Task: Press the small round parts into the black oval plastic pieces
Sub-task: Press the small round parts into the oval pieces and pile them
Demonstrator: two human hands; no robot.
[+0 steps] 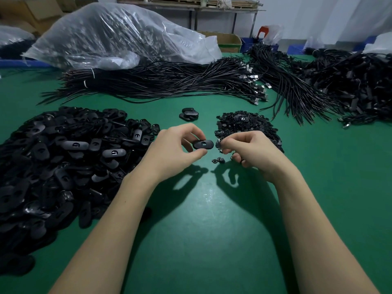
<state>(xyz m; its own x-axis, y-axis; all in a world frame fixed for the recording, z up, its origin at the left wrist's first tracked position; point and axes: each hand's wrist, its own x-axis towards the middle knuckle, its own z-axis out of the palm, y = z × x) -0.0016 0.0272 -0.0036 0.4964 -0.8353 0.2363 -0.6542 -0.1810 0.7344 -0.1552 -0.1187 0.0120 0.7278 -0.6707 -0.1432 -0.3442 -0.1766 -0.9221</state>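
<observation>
Presently the left hand (176, 149) pinches one black oval piece (203, 144) between thumb and fingertips, clear of the green table (212, 230), with its window turned up toward the camera. The right hand (250, 149), just right of the oval piece, has its fingers curled in at the near edge of the heap of small round parts (244, 126); whether it already holds a part cannot be told, as the fingertips hide it.

Judgement: this is the mating step, with the piece presented and the round part being fetched or brought across. The next move calls for seating a single part squarely over the opening and pressing with thumb pressure against the left-hand grip.

Two loose round parts (218, 160) lie on the table just below the oval piece. A small stack of ovals (189, 114) sits beyond it, possibly finished work. The large heap of oval pieces (63, 162) lies to its left, close to the left forearm. Bundled black cables (169, 81) and a plastic bag (118, 32) lie well beyond it. Bare table nearer the person than the oval piece, between the forearms, gives working room; no table edge shows there.
</observation>
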